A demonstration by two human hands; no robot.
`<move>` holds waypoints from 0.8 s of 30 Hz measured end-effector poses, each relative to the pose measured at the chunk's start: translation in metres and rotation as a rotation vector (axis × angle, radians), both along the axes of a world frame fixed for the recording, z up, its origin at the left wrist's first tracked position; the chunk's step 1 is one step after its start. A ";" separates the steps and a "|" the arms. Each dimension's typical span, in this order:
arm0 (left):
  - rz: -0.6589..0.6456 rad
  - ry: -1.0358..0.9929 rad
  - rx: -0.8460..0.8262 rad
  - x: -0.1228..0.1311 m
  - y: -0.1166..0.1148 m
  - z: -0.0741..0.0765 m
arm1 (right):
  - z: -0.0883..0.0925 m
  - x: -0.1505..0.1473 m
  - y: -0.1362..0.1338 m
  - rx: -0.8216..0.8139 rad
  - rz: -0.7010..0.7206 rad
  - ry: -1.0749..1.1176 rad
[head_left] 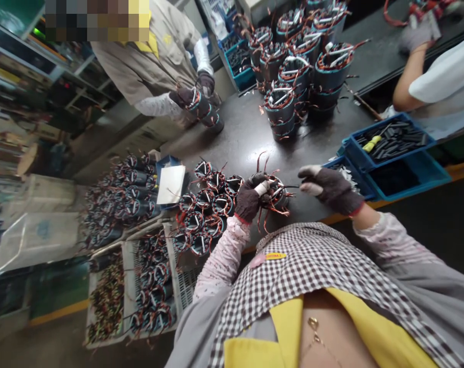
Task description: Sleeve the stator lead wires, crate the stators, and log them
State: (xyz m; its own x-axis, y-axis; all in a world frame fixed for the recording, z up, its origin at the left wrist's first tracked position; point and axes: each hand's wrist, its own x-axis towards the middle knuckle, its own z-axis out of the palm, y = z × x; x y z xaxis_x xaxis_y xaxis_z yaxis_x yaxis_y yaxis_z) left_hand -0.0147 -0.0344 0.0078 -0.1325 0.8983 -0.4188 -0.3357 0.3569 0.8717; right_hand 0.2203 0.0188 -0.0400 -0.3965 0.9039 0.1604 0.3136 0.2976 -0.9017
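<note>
My left hand (250,198), in a dark glove with taped fingertips, is closed around a small motor stator (277,192) with copper windings and loose red-brown wires. It holds the stator just above the dark table (247,130) near the front edge. My right hand (329,188), also gloved, is to the right of the stator, its fingers pinched together on a thin wire end that I can barely make out. A cluster of similar stators (207,202) lies on the table to the left of my left hand.
Stacked stators (301,66) stand at the back of the table. Blue bins (393,140) with dark parts sit at the right. A person across the table holds a stator (197,105); another person's arm (412,71) shows top right. Crates of stators (147,286) lie at the left.
</note>
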 end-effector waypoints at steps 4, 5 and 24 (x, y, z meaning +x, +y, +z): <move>-0.090 -0.047 -0.018 0.011 0.004 0.010 | 0.024 -0.013 -0.016 -0.090 0.044 0.213; -0.106 -0.058 -0.030 0.012 0.004 0.013 | 0.027 -0.017 -0.017 -0.085 0.042 0.234; 0.042 0.166 0.005 0.002 -0.009 -0.008 | -0.106 -0.016 -0.055 -0.143 -0.125 -0.018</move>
